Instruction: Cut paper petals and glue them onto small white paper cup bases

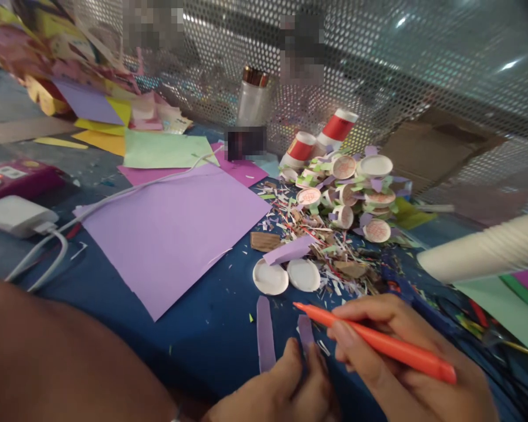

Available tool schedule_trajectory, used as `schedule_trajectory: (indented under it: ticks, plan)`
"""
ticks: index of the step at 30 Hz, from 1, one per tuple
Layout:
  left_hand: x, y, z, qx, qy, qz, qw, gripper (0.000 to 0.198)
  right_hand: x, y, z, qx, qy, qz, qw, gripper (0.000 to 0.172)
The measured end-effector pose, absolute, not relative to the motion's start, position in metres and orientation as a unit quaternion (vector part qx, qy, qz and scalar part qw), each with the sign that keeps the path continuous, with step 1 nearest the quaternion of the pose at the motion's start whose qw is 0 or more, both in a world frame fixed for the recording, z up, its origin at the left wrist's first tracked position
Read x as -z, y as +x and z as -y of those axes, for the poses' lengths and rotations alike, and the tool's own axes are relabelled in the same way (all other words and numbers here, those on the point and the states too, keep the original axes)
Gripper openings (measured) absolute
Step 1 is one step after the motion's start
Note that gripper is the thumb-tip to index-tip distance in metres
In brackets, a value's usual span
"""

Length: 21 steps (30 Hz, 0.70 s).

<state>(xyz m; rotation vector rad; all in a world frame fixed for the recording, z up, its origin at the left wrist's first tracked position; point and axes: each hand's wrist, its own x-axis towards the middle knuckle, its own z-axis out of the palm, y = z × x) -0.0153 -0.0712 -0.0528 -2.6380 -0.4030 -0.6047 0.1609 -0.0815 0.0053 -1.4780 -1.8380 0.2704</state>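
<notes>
In my right hand [405, 351] is an orange-red felt-tip pen [378, 340], its tip pointing left. My left hand [281, 387] is at the bottom, its bent fingers closed on a short purple paper strip [305, 329]. A longer purple paper strip [265, 331] lies just left of it, partly behind the fingers. Two white paper discs [270, 277] lie side by side beyond the pen tip. Another purple paper piece [289, 251] rests behind them, next to a small brown cardboard piece [265, 241].
A large purple sheet [176, 234] lies left, crossed by a white cable [136, 189]. Paper scraps [330, 252] and several small paper-cup pieces [344, 217] are heaped behind. Stacked white cups [488, 246] lie right. A bottle [253, 97] stands near the perforated metal panel [202, 58].
</notes>
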Motion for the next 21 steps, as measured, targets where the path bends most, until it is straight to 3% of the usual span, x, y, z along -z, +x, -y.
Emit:
schedule_trajectory:
  ticks: [3,11,17,21]
  plan:
    - [0.045,-0.020,0.069,0.226,-0.950,0.140,0.161,0.035,-0.012,0.158,0.078,-0.141,-0.578,0.719,0.358,0.007]
    - [0.019,-0.057,0.062,0.167,-0.958,0.159,0.171,0.027,-0.002,0.154,0.079,-0.106,-0.586,0.714,0.368,0.009]
    - [0.032,-0.066,0.060,0.142,-0.962,0.163,0.166,0.025,0.009,0.151,0.082,-0.068,-0.560,0.750,0.345,0.006]
    - [0.048,-0.071,0.061,0.108,-0.960,0.130,0.224,0.033,0.011,0.148,0.080,-0.041,-0.526,0.788,0.317,0.006]
